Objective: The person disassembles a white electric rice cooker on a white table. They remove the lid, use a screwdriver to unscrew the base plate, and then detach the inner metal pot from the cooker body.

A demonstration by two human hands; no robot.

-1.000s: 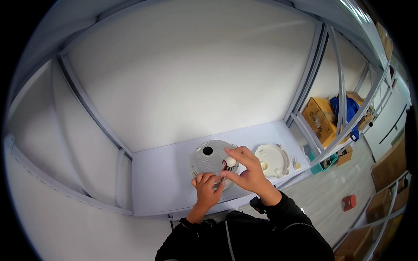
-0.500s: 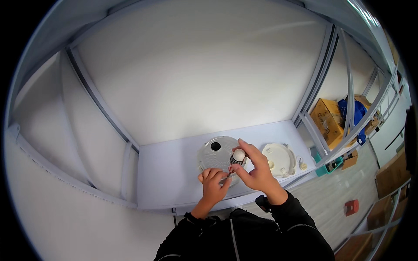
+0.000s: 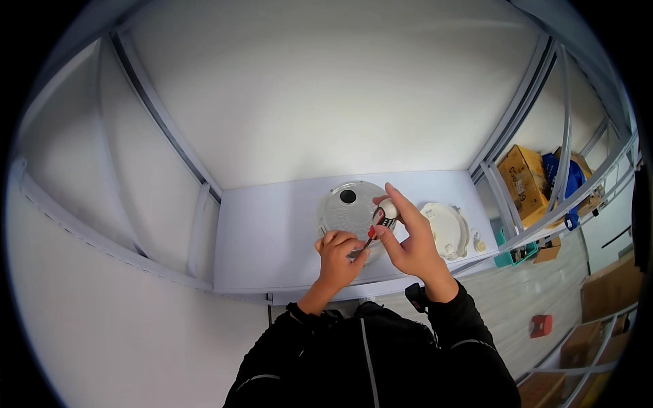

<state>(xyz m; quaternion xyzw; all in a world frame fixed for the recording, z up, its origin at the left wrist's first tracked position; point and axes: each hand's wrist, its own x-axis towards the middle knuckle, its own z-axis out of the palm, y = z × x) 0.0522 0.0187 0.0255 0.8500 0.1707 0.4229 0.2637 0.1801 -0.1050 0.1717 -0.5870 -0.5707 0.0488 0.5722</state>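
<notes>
A screwdriver (image 3: 386, 216) with a pale end, a dark-and-red handle and a thin shaft slants down to the left. My right hand (image 3: 417, 249) grips its handle between thumb and fingers, with the index finger stretched out past it. The shaft's tip reaches the fingertips of my left hand (image 3: 338, 258), which are curled at the near edge of a round grey disc (image 3: 335, 215); what they pinch is hidden. A dark round spot (image 3: 347, 196) shows near the disc's far side. Both hands are over the disc's near part.
Right of the disc lies a round white cover (image 3: 447, 233), with a small pale part (image 3: 479, 245) beside it on the white table (image 3: 262, 224). Metal frame posts flank the table. Cardboard boxes (image 3: 524, 180), a teal crate (image 3: 505, 258) and a red stool (image 3: 541, 326) are at the right.
The view has shifted, so table and hands sit higher in it. The screwdriver handle has turned in my right hand, showing more red. My left fingers stay at the shaft's tip.
</notes>
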